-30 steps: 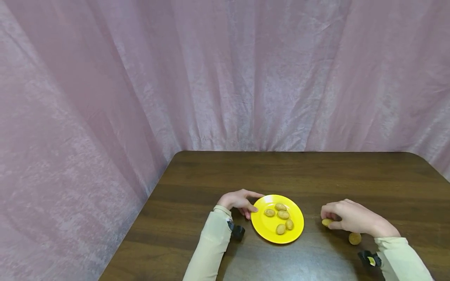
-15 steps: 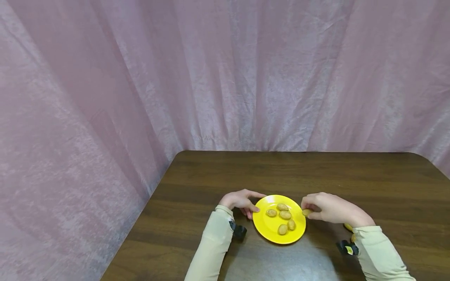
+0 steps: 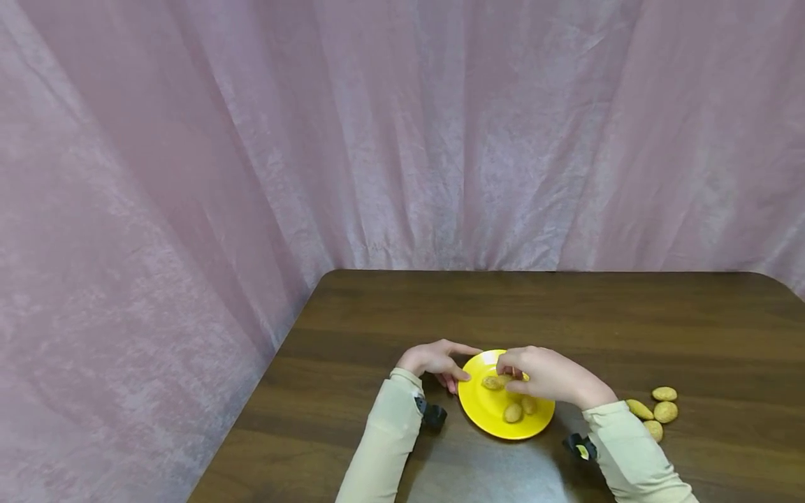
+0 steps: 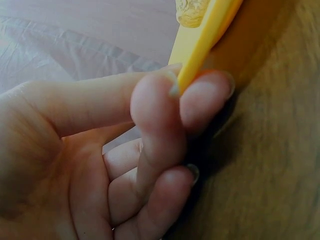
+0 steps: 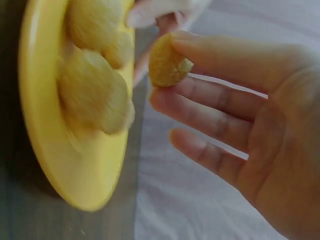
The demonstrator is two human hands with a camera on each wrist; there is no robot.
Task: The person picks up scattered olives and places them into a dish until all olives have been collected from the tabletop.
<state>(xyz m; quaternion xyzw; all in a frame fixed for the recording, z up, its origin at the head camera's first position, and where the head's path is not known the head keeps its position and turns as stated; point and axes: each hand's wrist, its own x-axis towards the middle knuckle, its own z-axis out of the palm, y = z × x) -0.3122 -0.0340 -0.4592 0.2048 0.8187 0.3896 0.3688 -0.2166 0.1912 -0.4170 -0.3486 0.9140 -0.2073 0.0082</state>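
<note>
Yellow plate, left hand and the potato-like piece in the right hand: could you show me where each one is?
Yellow plate [image 3: 484, 411], head view, bare surface at its lower left.
Left hand [image 3: 435, 359], head view, back of the hand.
Potato-like piece [image 5: 165, 64], right wrist view, middle of its visible side.

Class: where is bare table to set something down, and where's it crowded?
Bare: the far strip of table, between plate and curtain; the stretch left of the left sleeve; near patch between it and the right sleeve. Crowded: the plate, with left hand at its rim, right hand over it; and four lumps by that sleeve.
</note>
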